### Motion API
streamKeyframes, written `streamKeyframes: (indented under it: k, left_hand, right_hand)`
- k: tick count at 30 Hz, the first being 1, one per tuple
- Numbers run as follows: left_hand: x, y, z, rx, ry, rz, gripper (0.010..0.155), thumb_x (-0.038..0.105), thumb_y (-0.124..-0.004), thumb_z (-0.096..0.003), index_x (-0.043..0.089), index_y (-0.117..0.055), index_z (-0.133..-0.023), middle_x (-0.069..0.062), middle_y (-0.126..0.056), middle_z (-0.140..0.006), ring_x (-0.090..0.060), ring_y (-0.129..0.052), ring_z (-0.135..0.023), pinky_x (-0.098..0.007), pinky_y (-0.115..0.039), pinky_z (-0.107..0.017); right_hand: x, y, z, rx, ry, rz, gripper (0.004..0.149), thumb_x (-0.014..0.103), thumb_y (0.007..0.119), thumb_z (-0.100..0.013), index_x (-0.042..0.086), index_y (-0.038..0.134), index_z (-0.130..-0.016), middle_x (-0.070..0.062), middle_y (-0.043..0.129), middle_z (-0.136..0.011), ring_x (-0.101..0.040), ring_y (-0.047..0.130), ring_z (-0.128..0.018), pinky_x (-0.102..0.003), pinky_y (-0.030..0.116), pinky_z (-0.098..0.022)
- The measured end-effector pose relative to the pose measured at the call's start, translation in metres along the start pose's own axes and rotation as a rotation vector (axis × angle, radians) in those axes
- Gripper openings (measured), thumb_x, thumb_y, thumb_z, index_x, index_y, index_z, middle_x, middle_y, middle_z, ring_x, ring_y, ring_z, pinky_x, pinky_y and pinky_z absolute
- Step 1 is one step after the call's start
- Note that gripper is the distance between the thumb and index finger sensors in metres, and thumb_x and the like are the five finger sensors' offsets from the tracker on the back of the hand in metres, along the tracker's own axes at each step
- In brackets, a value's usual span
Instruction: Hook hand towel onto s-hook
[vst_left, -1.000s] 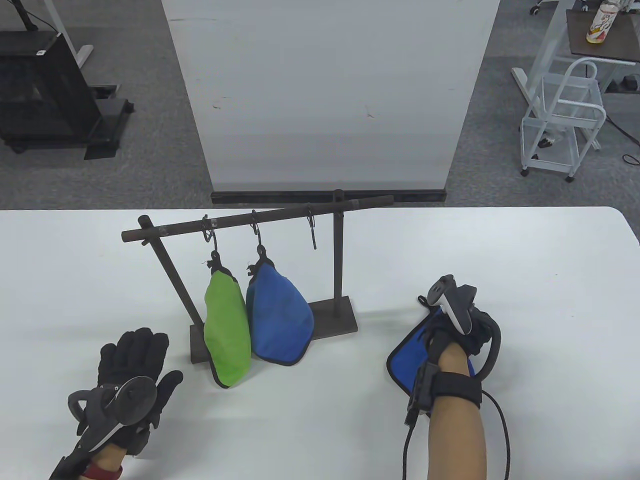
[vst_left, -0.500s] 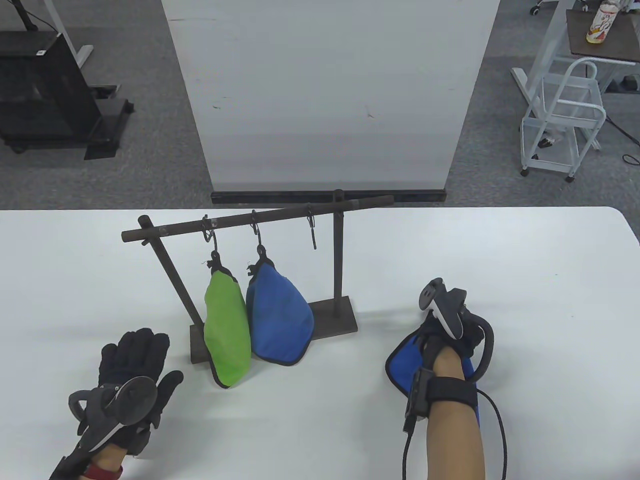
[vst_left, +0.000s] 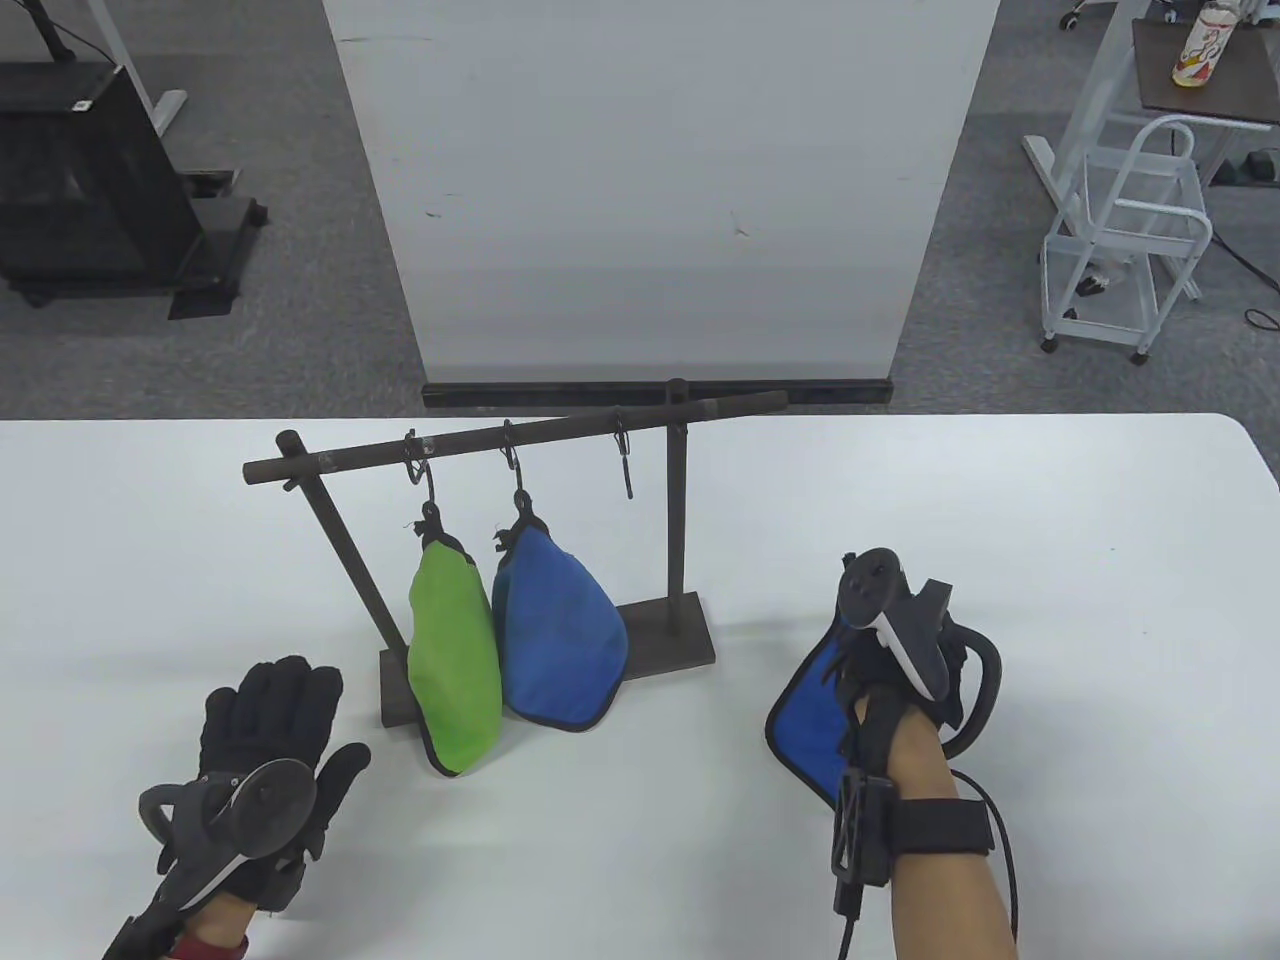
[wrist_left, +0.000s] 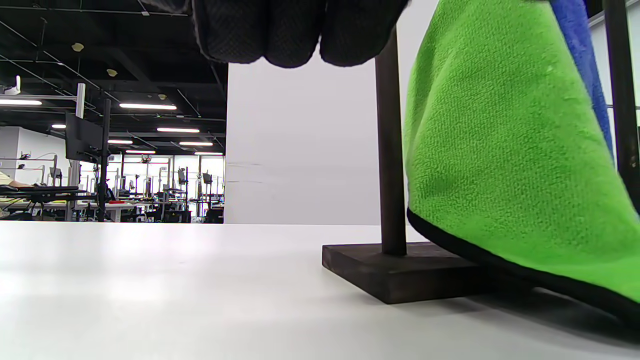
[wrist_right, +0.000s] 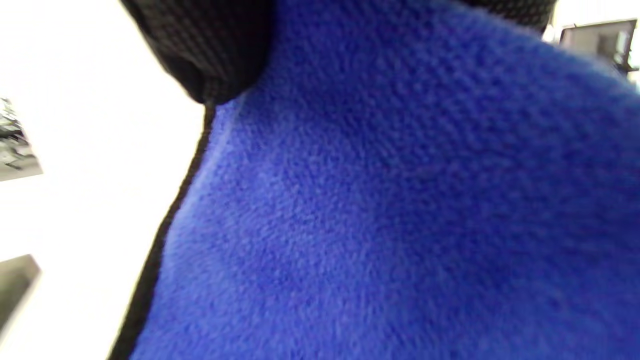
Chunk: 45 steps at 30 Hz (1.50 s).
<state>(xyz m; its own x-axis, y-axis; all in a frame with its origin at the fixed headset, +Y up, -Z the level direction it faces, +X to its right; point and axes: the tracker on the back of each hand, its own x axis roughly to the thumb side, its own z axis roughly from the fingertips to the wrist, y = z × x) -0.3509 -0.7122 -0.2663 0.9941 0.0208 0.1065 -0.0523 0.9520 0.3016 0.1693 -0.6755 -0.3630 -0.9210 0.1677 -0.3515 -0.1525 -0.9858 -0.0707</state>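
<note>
A dark rack (vst_left: 520, 432) stands on the white table with three s-hooks. A green towel (vst_left: 455, 660) hangs on the left hook and a blue towel (vst_left: 560, 640) on the middle one. The right s-hook (vst_left: 624, 458) is bare. My right hand (vst_left: 880, 660) grips a second blue towel (vst_left: 805, 715) with a black edge, right of the rack's base; the towel fills the right wrist view (wrist_right: 390, 210). My left hand (vst_left: 270, 720) rests flat and empty on the table, left of the base. The green towel (wrist_left: 505, 150) is close in the left wrist view.
The rack's base plate (vst_left: 670, 630) and posts (vst_left: 677, 520) stand between my hands. A white board (vst_left: 650, 190) rises behind the table. A white cart (vst_left: 1130, 240) stands on the floor at far right.
My right hand has turned and shifted slightly with the blue towel, whose left edge now shows more. My left hand has stayed put.
</note>
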Motion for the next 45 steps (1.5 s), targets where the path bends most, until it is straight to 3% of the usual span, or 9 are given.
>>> streamKeyframes:
  k: [9, 22, 28, 36, 45]
  left_hand:
    - [0.002, 0.003, 0.002, 0.022, -0.004, 0.012, 0.079, 0.067, -0.049, -0.036, 0.03, -0.052, -0.106, -0.005, -0.048, -0.116, -0.036, -0.051, -0.108, -0.057, -0.037, -0.08]
    - [0.001, 0.004, 0.003, 0.031, 0.004, 0.017, 0.079, 0.067, -0.049, -0.0361, 0.03, -0.052, -0.106, -0.005, -0.047, -0.116, -0.036, -0.051, -0.108, -0.057, -0.037, -0.08]
    - [0.001, 0.003, 0.003, 0.03, 0.001, 0.013, 0.079, 0.067, -0.049, -0.0361, 0.03, -0.052, -0.106, -0.005, -0.047, -0.116, -0.036, -0.051, -0.108, -0.057, -0.037, -0.08]
    - [0.0, 0.005, 0.003, 0.035, 0.006, 0.02, 0.079, 0.067, -0.049, -0.0361, 0.03, -0.051, -0.106, -0.005, -0.047, -0.116, -0.036, -0.05, -0.108, -0.057, -0.037, -0.08]
    - [-0.003, 0.006, 0.003, 0.033, 0.015, 0.03, 0.079, 0.067, -0.049, -0.0365, 0.03, -0.051, -0.106, -0.005, -0.046, -0.116, -0.036, -0.05, -0.109, -0.057, -0.036, -0.08]
  right_hand:
    - [0.045, -0.039, 0.061, -0.428, -0.267, 0.283, 0.034, 0.039, 0.089, -0.037, 0.022, 0.078, -0.064, -0.008, 0.089, -0.061, -0.034, 0.084, -0.066, -0.05, 0.074, -0.05]
    - [0.086, -0.09, 0.124, -0.751, -0.467, 0.326, 0.033, 0.039, 0.091, -0.036, 0.021, 0.081, -0.062, -0.009, 0.09, -0.058, -0.033, 0.085, -0.065, -0.049, 0.075, -0.05]
    - [0.108, -0.103, 0.141, -0.815, -0.526, 0.372, 0.033, 0.039, 0.09, -0.037, 0.022, 0.081, -0.062, -0.008, 0.09, -0.059, -0.032, 0.085, -0.065, -0.049, 0.075, -0.05]
    - [0.136, -0.107, 0.142, -0.824, -0.573, 0.43, 0.033, 0.039, 0.09, -0.037, 0.022, 0.08, -0.063, -0.008, 0.09, -0.059, -0.032, 0.085, -0.065, -0.049, 0.075, -0.051]
    - [0.158, -0.102, 0.134, -0.748, -0.56, 0.503, 0.033, 0.039, 0.09, -0.037, 0.022, 0.08, -0.064, -0.008, 0.089, -0.06, -0.032, 0.084, -0.067, -0.049, 0.074, -0.052]
